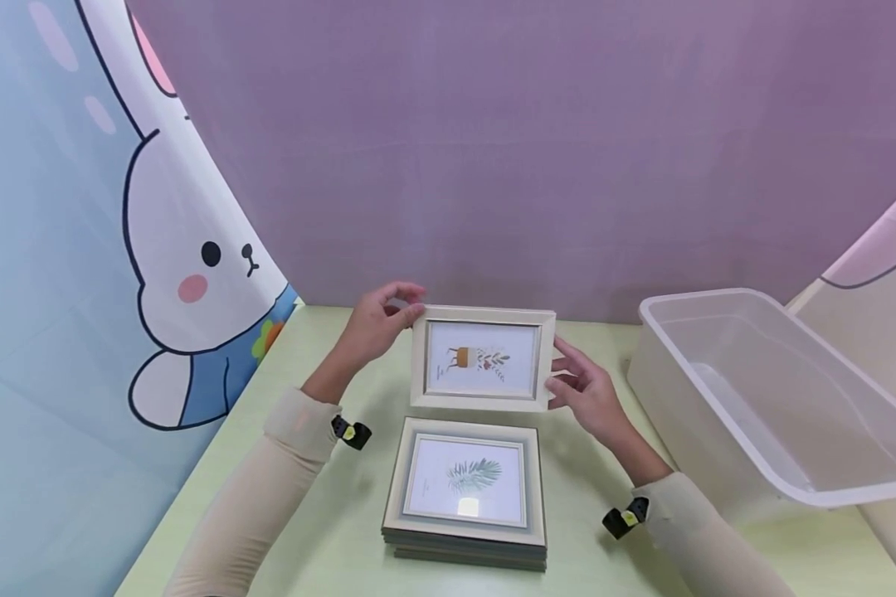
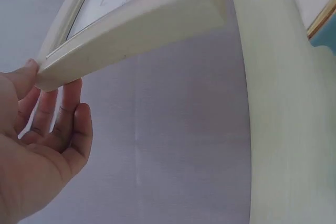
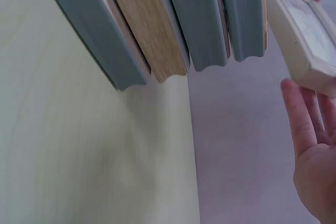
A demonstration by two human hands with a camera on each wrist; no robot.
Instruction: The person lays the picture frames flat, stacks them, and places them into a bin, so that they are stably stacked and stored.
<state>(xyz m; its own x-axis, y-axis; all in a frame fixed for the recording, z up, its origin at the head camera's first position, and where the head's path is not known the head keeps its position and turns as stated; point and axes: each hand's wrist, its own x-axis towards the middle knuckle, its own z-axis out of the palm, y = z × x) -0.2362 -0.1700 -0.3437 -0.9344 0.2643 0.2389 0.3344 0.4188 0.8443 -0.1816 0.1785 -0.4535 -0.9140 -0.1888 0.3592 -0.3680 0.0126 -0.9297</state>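
A cream picture frame (image 1: 481, 404) with a print of a potted plant, turned sideways, is held up between both hands. My left hand (image 1: 373, 330) pinches its upper left corner, thumb on the front and fingers behind, as the left wrist view also shows. With thumb and fingers my right hand (image 1: 588, 391) grips the right side. Just nearer to me lies a stack of picture frames, the top one (image 1: 466, 531) showing a green leaf print under glass. In the right wrist view the stack's sides are blue-grey, except one wood-brown frame (image 3: 149, 22).
A large translucent white plastic bin (image 1: 705, 398) stands at the right of the pale green table (image 1: 314, 514). A purple cloth (image 1: 530, 149) hangs behind the table, and a blue sheet with a cartoon rabbit (image 1: 194, 249) hangs at the left.
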